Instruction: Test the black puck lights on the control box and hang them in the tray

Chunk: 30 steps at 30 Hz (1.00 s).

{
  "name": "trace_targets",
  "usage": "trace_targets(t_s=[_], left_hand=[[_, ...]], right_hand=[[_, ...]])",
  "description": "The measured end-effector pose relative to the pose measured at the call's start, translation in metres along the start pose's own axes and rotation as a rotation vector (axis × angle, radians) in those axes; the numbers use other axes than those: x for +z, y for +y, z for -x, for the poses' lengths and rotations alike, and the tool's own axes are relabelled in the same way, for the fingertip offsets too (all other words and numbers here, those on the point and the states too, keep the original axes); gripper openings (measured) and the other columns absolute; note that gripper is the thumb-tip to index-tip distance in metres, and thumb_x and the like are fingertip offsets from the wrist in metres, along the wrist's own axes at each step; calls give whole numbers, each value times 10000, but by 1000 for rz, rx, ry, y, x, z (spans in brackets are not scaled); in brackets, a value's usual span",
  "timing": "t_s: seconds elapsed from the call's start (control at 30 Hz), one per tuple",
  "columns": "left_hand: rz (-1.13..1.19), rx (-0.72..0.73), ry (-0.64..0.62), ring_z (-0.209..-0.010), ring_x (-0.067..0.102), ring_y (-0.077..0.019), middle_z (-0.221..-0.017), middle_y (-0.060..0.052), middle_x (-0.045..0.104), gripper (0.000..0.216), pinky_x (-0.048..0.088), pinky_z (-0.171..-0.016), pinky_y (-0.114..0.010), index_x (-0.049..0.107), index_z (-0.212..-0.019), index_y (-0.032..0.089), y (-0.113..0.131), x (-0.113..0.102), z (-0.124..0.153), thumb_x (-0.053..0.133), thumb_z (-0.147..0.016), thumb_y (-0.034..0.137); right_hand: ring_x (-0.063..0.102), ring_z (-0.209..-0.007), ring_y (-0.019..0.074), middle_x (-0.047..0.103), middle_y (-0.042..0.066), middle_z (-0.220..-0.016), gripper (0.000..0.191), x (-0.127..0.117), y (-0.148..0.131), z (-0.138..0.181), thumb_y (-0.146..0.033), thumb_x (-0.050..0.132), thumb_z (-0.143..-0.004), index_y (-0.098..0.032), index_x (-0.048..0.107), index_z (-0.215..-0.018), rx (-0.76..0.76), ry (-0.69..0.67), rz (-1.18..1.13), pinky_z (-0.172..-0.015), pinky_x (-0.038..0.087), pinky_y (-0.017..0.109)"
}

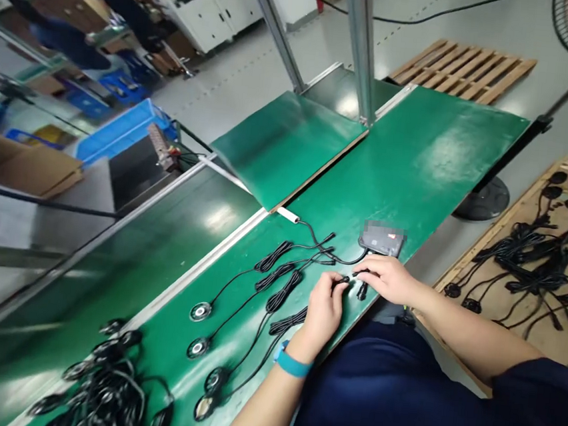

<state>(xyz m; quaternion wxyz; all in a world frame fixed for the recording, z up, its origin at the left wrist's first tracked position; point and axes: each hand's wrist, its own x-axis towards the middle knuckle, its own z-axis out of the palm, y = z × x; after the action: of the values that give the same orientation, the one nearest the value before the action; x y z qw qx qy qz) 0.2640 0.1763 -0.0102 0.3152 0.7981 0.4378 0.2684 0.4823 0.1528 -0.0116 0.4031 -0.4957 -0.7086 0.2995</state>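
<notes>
My left hand pinches a small black cable plug at the near edge of the green bench mat. My right hand is closed on the mating black connector, just below a dark grey box with a red mark. Both plugs nearly touch between my hands. Several black cables with coiled middles run left from the connectors to round disc-shaped ends laid out on the mat.
A tangled pile of similar cables lies at the lower left. More of them fill a wooden tray on the right. A conveyor, metal posts, a fan stand, blue crates and a pallet surround the bench.
</notes>
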Motion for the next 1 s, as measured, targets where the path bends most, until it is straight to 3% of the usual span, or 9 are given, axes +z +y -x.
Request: trace_targets(t_s=[0.23, 0.43, 0.63, 0.73, 0.8, 0.87, 0.93, 1.0], left_hand=[[-45, 39, -53, -793, 642, -171, -880, -38, 683, 116, 511, -769, -299, 590, -968, 208, 6, -3, -8, 505, -1006, 277], [-25, -8, -234, -733, 625, -168, -825, -34, 693, 174, 475, -716, -287, 637, -901, 201, 13, -15, -17, 518, -1009, 267], [-90, -35, -141, -779, 631, -186, -816, -39, 690, 143, 466, -734, -288, 642, -875, 187, 13, 4, -20, 565, -991, 221], [-162, 18, -100, -835, 638, -205, -854, -60, 697, 150, 485, -782, -314, 657, -905, 180, 17, 3, -18, 563, -1000, 248], [-203, 108, -12, -917, 643, -225, -941, -86, 711, 141, 501, -853, -348, 665, -995, 172, 23, -8, -5, 584, -996, 287], [-251, 193, 159, -1028, 640, -248, -1075, -117, 713, 213, 500, -939, -390, 643, -1142, 164, 25, -29, 21, 620, -977, 296], [-324, 213, 356, -1117, 633, -267, -1169, -132, 695, 317, 482, -1004, -424, 614, -1252, 178, 11, -59, 59, 656, -943, 232], [-435, 141, 545, -1146, 625, -308, -1207, -139, 682, 424, 451, -1041, -479, 618, -1286, 195, -19, -91, 102, 723, -876, 204]], right_hand=[[694, -911, 197, 745, 72, -998, 285, 6, 6, 5, -326, 490, -1068, -208, 746, -1114, -53, 2, 69, -829, 558, 321], [711, -915, 211, 757, 77, -1036, 289, 12, 7, 9, -306, 497, -1060, -217, 762, -1129, -111, -11, 164, -838, 581, 350], [724, -961, 222, 763, 62, -1082, 269, 10, 15, 7, -291, 510, -1048, -231, 766, -1102, -94, 0, 135, -890, 590, 369], [718, -961, 222, 757, 68, -1081, 233, 10, 14, 4, -284, 538, -1036, -224, 758, -1084, -88, -3, 154, -891, 588, 381], [713, -960, 223, 747, 82, -1103, 202, 9, 9, 7, -291, 578, -1016, -219, 745, -1104, -97, 36, 148, -895, 593, 391], [709, -935, 217, 725, 100, -1140, 191, 6, 4, 13, -291, 613, -994, -216, 727, -1129, -97, 145, 139, -857, 610, 384], [696, -973, 230, 702, 113, -1165, 173, 0, 3, 21, -269, 637, -974, -219, 712, -1122, -92, 309, 192, -857, 611, 404], [659, -1093, 271, 676, 124, -1213, 157, -8, 6, 30, -244, 657, -952, -222, 700, -1101, -90, 458, 309, -939, 580, 478]])
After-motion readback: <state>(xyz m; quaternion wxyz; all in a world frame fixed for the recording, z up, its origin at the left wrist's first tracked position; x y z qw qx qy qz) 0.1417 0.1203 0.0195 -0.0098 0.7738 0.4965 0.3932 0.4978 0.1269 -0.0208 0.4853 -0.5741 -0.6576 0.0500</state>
